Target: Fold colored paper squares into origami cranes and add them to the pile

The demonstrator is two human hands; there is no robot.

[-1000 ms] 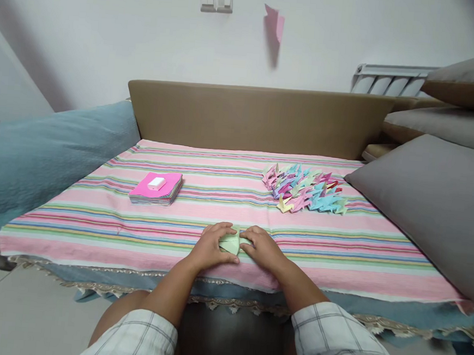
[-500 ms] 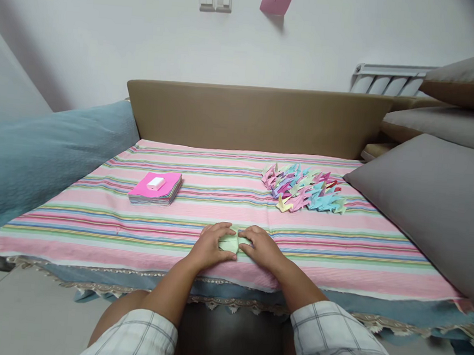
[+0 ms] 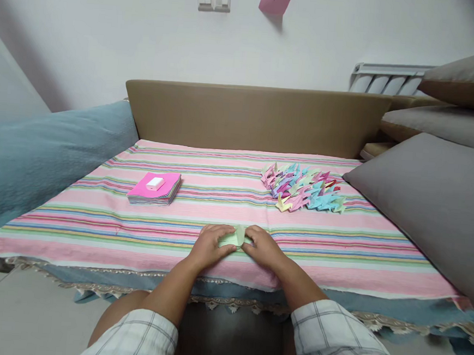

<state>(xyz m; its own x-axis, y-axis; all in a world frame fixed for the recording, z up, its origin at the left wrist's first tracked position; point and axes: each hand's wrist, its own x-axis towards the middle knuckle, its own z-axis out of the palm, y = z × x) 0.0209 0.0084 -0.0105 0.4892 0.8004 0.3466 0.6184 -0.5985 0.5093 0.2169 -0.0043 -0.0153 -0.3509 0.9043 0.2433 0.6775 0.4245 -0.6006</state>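
Note:
A pale green sheet of origami paper (image 3: 231,239), partly folded, is between my hands near the front of the striped cloth. My left hand (image 3: 212,246) grips its left part, thumb below and fingers above. My right hand (image 3: 261,246) pinches the right part, its fingertips close to the left ones. A flap of the paper stands up between the two hands. The fingers hide the paper's outer ends. Farther back on the right lies a cluster of folded paper cranes (image 3: 302,188) in several colours.
A stack of coloured paper squares (image 3: 170,186) lies at the left, with a small white box (image 3: 155,183) on top. Grey cushions (image 3: 432,204) border the right side. A blue covered armrest (image 3: 59,147) is on the left, and a brown backrest (image 3: 250,118) stands behind the striped cloth (image 3: 95,210).
The green paper's flap has lifted between my hands, where the paper lay flatter before. Both hands keep nearly the same place, with the fingers slightly shifted.

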